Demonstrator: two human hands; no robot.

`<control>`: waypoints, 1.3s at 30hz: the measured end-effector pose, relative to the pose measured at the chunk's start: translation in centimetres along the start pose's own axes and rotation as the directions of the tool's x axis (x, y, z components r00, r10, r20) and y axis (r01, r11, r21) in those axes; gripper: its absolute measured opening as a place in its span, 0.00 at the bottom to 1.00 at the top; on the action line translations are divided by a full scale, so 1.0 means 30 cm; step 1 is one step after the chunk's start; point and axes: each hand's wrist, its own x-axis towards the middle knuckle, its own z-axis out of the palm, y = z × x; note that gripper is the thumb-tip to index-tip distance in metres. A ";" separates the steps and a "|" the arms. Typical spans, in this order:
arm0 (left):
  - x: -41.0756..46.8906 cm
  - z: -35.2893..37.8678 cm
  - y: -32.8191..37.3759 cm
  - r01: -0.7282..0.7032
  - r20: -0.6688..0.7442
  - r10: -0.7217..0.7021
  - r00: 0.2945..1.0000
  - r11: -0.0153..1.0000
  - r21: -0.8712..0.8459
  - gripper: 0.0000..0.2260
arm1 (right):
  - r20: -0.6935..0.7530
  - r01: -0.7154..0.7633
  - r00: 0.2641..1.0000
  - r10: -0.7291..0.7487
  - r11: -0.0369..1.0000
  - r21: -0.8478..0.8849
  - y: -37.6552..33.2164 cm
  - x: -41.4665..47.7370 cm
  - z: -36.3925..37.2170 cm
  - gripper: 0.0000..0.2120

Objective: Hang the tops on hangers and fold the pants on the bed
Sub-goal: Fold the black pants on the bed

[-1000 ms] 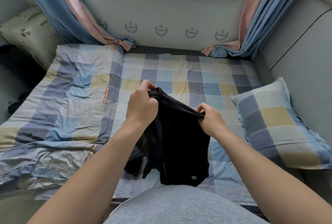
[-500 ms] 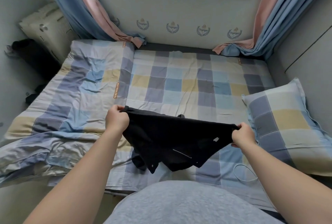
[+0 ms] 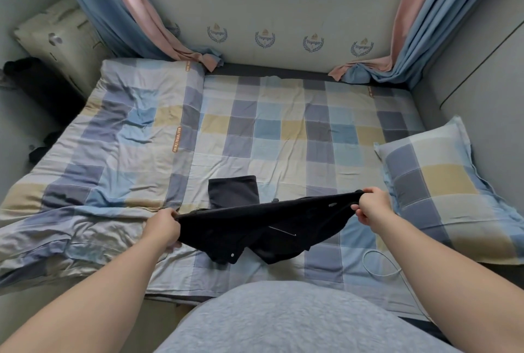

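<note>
A black garment (image 3: 255, 225) with a short zip and a small button is stretched out low over the near part of the checked bed (image 3: 283, 131). My left hand (image 3: 163, 226) grips its left end and my right hand (image 3: 370, 205) grips its right end. The cloth sags between them, its lower flaps touching the sheet. Just behind it, a dark grey piece of cloth (image 3: 234, 191) lies flat on the bed; whether it is part of the same garment I cannot tell.
A crumpled checked quilt (image 3: 85, 171) covers the bed's left side. A checked pillow (image 3: 442, 191) lies at the right by the wall. A thin white cable (image 3: 380, 263) loops on the sheet near my right arm. Curtains (image 3: 136, 9) hang at both far corners.
My hands moved apart and lower, spreading the black garment wide over the bed. The dark grey piece of cloth now shows behind it.
</note>
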 end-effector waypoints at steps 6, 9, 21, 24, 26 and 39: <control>-0.048 -0.011 0.003 0.408 0.370 -0.212 0.905 0.682 -0.607 0.15 | 0.224 -0.049 0.974 0.016 0.989 0.142 -0.001 -0.030 -0.002 0.31; -0.054 -0.022 -0.003 0.506 0.473 -0.215 0.854 0.554 -0.661 0.12 | 0.298 -0.074 0.955 0.018 0.982 0.176 -0.009 -0.036 0.000 0.25; -0.048 -0.036 0.070 0.453 0.460 -0.038 0.887 0.266 -0.851 0.07 | 0.380 0.429 0.865 -0.329 0.877 -0.217 -0.084 -0.035 0.003 0.08; -0.032 -0.094 0.126 0.363 0.397 0.080 0.914 0.270 -0.892 0.10 | 0.313 0.564 0.825 -0.471 0.725 -0.395 -0.169 -0.044 -0.021 0.06; -0.014 -0.134 0.192 0.232 0.296 0.165 0.941 0.326 -0.917 0.18 | 0.282 0.623 0.781 -0.557 0.659 -0.422 -0.263 -0.062 -0.038 0.05; -0.110 -0.743 0.873 -0.709 -0.702 0.284 0.653 0.556 -0.434 0.14 | -0.007 0.792 0.331 -0.944 0.282 -0.542 -1.100 -0.313 -0.256 0.13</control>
